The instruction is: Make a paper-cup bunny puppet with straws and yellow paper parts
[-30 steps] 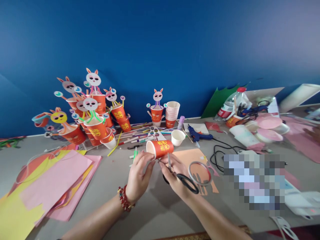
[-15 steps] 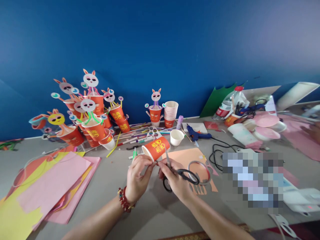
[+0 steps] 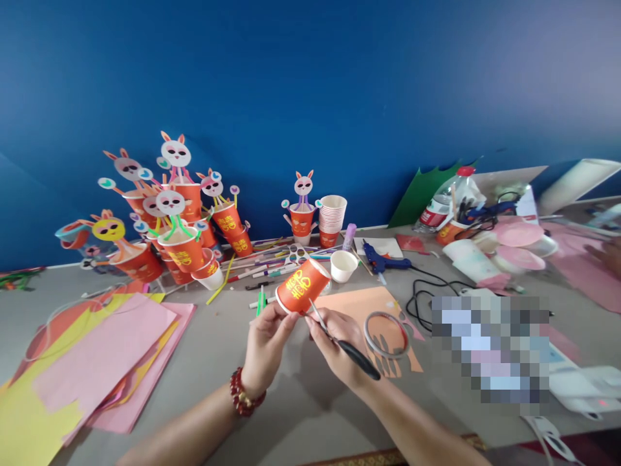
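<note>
Cup (image 3: 303, 288) just beyond left grip (image 3: 269, 343), pinched by it; long axis slants up rightward. Right grip (image 3: 342, 343), beside left, grasps scissors (image 3: 358, 360).

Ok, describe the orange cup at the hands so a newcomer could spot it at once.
Below the blue wall, find the grey table. Near its middle, the left hand holds the orange cup at a tilt, close to the scissors in the right hand. Other orange cups rest farther back; only this one is held.
</note>
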`<state>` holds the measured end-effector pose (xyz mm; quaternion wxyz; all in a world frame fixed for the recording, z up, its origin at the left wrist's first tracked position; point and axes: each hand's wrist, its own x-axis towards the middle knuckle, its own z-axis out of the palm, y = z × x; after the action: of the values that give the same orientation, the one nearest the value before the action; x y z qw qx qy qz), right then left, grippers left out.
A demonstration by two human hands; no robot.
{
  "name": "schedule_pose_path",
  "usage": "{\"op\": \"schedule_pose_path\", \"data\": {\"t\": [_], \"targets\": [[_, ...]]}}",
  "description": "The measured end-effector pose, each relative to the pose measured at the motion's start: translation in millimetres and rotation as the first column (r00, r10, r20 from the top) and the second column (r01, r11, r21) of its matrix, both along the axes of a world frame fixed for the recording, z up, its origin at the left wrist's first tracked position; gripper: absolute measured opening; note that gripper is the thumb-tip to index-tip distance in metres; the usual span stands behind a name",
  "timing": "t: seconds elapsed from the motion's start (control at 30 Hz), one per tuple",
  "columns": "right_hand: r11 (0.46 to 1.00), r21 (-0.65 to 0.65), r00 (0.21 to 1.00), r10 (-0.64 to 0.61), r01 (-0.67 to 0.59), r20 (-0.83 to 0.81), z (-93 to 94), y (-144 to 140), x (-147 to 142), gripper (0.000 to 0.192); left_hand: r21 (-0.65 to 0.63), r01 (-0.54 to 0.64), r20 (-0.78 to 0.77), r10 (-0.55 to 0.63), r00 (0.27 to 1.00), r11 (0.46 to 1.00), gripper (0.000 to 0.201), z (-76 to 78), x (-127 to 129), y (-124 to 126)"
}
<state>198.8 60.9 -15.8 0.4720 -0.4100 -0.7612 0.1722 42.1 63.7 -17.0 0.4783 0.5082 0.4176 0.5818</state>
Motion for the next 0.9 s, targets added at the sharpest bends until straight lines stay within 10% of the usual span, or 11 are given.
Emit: {"op": "schedule_pose_path", "data": {"t": [0.43,0.73,0.9], "targets": [[0.998,0.058,0.985,0.019,-0.009,-0.171,7.4,-1.5,2.3,0.01,-0.077,0.009,0.145,0.002,0.989,0.997,0.011,-3.4,1.9,-6.5],[0.877,-0.469,0.859,-0.161,-0.101,-0.486,1.2,-7.2,-10.3,0.025,-0.103,0.072,0.264,-0.042,0.964,0.992,0.01,-19.2,7.1,-4.5],[0.959,-0.282,0.927,-0.067,-0.043,-0.37,4.1,-3.0,-3.5,0.021,-0.155,0.145,0.333,-0.087,0.939,0.977,0.013,-17.4,5.8,4.7]]}}
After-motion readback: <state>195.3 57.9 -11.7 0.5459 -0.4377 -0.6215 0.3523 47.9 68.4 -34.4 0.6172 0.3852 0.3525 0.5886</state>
